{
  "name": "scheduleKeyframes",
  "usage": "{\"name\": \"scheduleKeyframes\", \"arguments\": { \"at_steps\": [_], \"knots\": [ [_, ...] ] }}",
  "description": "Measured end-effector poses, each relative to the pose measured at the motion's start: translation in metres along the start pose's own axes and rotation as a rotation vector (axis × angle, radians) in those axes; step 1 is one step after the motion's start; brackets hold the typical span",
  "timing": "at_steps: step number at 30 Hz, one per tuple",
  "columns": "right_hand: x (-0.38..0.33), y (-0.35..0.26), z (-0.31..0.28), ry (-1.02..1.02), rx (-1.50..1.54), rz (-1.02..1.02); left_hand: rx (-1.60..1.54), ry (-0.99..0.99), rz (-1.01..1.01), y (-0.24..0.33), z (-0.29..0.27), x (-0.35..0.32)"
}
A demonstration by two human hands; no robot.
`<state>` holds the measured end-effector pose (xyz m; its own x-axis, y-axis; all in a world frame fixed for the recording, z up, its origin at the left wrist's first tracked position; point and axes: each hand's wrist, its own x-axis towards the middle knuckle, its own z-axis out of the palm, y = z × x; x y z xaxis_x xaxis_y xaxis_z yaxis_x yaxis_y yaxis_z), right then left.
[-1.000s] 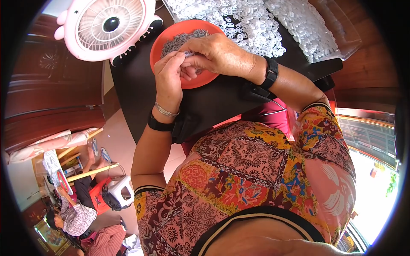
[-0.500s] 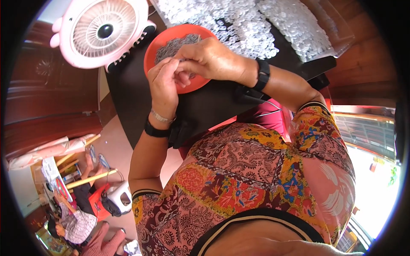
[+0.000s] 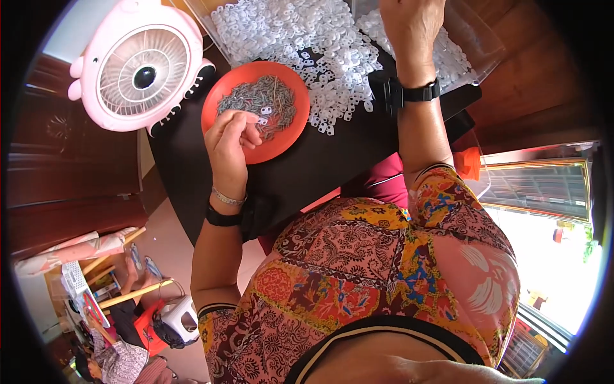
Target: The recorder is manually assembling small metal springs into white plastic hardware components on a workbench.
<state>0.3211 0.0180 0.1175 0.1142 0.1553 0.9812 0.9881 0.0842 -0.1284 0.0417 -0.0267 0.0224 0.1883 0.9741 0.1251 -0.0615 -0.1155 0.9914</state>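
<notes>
My left hand (image 3: 229,144) is over the near left part of a round orange-red plate (image 3: 298,131). Its thumb and fingers pinch a small white plastic piece (image 3: 263,120) with holes. Just beyond the fingertips is another white piece (image 3: 266,111); whether it is held or lies on the pile I cannot tell. In the plate is a heap of small grey screw-like pieces (image 3: 259,93). My right hand (image 3: 417,32) reaches to the far right, over a heap of white plastic pieces (image 3: 444,57). Its fingertips are cut off by the upper edge.
Many more white plastic pieces (image 3: 294,32) spread over the far side of the black table (image 3: 307,176). A pink fan (image 3: 144,73) stands left of the plate. Clear plastic (image 3: 473,38) edges the right heap. Another person (image 3: 128,361) is at the lower left.
My right hand has left the left hand and moved far and right to the white pieces. My left hand has stayed at the plate. The view has shifted slightly.
</notes>
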Motion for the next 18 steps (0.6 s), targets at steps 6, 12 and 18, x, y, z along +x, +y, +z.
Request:
{"name": "scheduleKeyframes", "arguments": {
  "at_steps": [6,12,18],
  "knots": [
    [-0.065,-0.01,0.044,-0.733,0.453,-0.136,0.033,-0.007,-0.04,-0.004,-0.004,0.001],
    [-0.1,-0.003,0.066,-1.157,0.213,-0.254,0.036,-0.024,-0.045,-0.004,-0.003,0.002],
    [-0.108,-0.004,0.074,-1.18,0.181,-0.225,0.008,0.001,-0.032,-0.003,-0.006,0.005]
  ]
}}
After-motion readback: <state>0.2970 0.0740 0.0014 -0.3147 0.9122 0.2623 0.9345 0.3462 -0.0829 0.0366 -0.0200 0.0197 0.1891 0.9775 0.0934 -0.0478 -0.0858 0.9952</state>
